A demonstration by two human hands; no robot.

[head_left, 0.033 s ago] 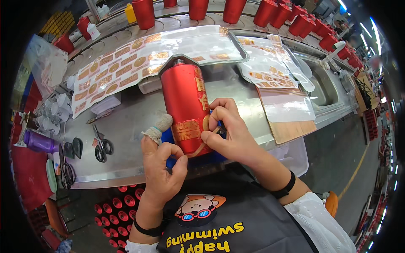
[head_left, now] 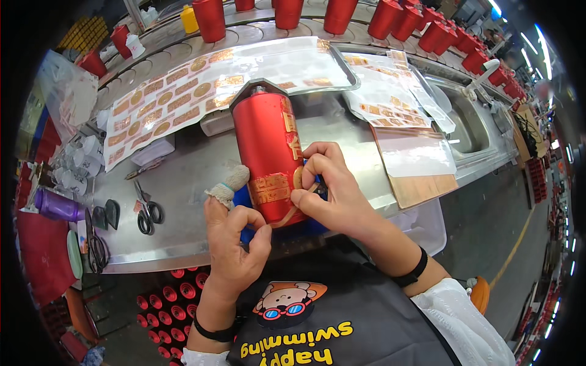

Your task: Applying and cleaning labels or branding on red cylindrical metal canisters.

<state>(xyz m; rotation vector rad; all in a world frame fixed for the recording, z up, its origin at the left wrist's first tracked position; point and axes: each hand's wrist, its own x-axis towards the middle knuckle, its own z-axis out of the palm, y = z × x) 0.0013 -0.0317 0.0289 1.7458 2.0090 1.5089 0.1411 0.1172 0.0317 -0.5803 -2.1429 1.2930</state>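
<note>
Two hands work one red bottle (head_left: 268, 152) lying on the steel surface (head_left: 189, 183): left hand (head_left: 235, 235) grips its base, right hand (head_left: 326, 183) presses a gold sticker (head_left: 268, 189) on, one edge unsmoothed. Beyond, sticker sheets (head_left: 183, 91) and many red bottles (head_left: 390, 18) wait.
</note>
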